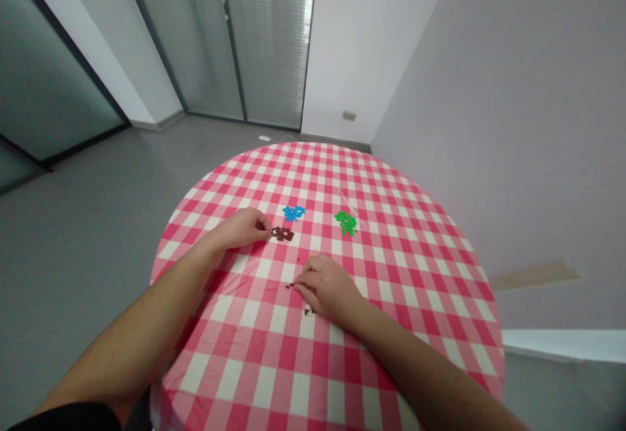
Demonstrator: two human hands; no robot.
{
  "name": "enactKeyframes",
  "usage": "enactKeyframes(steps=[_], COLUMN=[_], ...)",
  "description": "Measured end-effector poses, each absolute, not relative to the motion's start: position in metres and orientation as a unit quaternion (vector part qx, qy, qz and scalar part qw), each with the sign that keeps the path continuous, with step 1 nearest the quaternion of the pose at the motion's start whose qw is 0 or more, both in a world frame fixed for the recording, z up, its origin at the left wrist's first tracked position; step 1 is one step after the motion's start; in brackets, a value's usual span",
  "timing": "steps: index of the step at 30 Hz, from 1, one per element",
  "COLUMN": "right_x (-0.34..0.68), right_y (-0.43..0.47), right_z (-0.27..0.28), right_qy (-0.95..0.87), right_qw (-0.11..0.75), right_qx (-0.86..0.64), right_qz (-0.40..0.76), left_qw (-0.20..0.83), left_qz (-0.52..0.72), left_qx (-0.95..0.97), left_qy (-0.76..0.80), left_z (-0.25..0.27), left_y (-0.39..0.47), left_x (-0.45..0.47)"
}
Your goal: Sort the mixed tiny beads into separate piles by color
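Note:
My left hand (248, 227) is at the left edge of a pile of small brown pieces (283, 235). Its thumb and fingertips are pinched together; whether a piece is between them is too small to tell. Lower on the table, my right hand (328, 285) pinches a small dark brown piece (289, 285) at its fingertips. A small dark and pale piece (310, 312) lies just below that hand. A bit of yellow (310, 257) shows behind its knuckles, mostly hidden, and a tiny red piece (298, 259) lies to the left of it.
A pile of small blue pieces (294, 213) lies beyond the brown one. To the right is a pile of green pieces (347, 223). Everything rests on a round table with a red-and-white checked cloth (405, 255). A white power strip (265, 138) lies on the floor behind.

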State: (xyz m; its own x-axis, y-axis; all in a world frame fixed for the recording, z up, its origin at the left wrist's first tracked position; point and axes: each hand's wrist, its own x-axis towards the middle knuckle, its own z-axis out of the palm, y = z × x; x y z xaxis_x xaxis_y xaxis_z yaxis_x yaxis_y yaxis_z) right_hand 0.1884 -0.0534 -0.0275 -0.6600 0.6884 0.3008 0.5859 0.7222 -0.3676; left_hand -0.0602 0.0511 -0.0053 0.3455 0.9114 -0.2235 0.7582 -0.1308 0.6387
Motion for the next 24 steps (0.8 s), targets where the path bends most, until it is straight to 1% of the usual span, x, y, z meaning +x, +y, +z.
enactKeyframes(steps=[3,6,12,14,19,24], right_x=[0.189,0.191,0.197,0.199,0.202,0.203], right_y=[-0.052,-0.05,-0.048,-0.047,-0.046,-0.046], right_z=[-0.026,-0.025,-0.024,-0.024,-0.026,-0.026], right_qy=[-0.899,-0.884,-0.832,-0.82,-0.766,-0.744], right_qw=[0.238,0.281,0.35,0.362,0.398,0.406], right_qx=[-0.345,-0.346,-0.395,-0.407,-0.463,-0.478], right_qz=[0.129,0.143,0.17,0.176,0.2,0.23], left_qw=[0.362,0.363,0.313,0.309,0.348,0.324], left_qz=[0.123,0.13,0.157,0.187,0.238,0.254], left_qx=[0.739,0.74,0.763,0.782,0.832,0.863], left_qy=[0.555,0.552,0.543,0.507,0.36,0.291], left_z=[-0.005,-0.003,0.007,0.01,0.011,0.005], left_y=[0.05,0.05,0.043,0.037,0.019,0.011], left_x=[-0.058,-0.057,-0.052,-0.045,-0.021,-0.006])
